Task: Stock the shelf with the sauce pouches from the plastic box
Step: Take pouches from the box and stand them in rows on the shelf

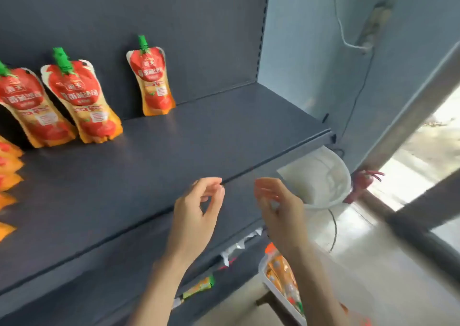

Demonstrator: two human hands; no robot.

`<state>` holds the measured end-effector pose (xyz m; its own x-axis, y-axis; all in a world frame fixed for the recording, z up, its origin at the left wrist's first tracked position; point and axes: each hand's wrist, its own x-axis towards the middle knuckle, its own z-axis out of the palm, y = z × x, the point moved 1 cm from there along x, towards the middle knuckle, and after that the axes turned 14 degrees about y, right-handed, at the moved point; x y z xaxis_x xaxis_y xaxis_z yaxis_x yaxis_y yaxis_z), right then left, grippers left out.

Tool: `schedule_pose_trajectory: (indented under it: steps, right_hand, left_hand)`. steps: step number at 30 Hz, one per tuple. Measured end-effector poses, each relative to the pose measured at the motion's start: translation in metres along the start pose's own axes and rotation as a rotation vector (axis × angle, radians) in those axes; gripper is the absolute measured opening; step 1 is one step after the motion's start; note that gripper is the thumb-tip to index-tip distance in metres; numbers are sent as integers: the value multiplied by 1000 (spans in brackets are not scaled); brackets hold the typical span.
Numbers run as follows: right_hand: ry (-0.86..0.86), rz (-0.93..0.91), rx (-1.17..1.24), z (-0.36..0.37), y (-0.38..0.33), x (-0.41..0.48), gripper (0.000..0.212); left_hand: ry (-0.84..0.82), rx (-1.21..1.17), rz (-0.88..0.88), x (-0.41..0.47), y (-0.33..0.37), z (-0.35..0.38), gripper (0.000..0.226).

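Note:
Three red-and-orange sauce pouches with green caps stand on the dark shelf [204, 136]: one at the back [151, 76], two nearer the left [84, 101] [32, 109]. More orange pouches [7, 166] are cut off at the left edge. My left hand [196, 213] hovers over the shelf's front edge, fingers loosely curled and holding nothing. My right hand [278, 206] is beside it, also with nothing in it, fingers apart. The plastic box [263, 273] with orange pouches [283, 281] sits low at the right, partly hidden by my right forearm.
A white bucket [331, 183] stands on the floor beyond the shelf's right end, with a red object [363, 183] and a dark cable beside it. A lower shelf holds small packets [199, 288]. A pale blue wall and a glass door frame are to the right.

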<state>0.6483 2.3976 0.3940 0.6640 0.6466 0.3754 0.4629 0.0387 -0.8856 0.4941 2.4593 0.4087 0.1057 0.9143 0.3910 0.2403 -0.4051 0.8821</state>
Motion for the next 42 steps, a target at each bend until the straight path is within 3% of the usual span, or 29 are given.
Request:
schedule_pose_trajectory:
  steps: [8, 13, 21, 30, 36, 42]
  right_hand:
    - [34, 306, -211, -176, 136, -90, 15]
    - [39, 472, -234, -239, 194, -119, 10]
    - [50, 649, -309, -260, 299, -118, 9]
    - [26, 944, -344, -221, 454, -128, 11]
    - [-40, 1027, -424, -197, 560, -130, 14]
    - [-232, 1083, -446, -178, 647, -137, 42]
  left_hand:
    - [-346, 4, -284, -177, -13, 148, 17]
    - [-433, 64, -430, -235, -28, 203, 15]
    - [-543, 235, -549, -277, -88, 296, 12]
    - [-479, 368, -828, -301, -220, 387, 15]
    - [-555, 487, -778, -309, -307, 454, 21]
    - [-759, 633, -372, -290, -384, 508, 54]
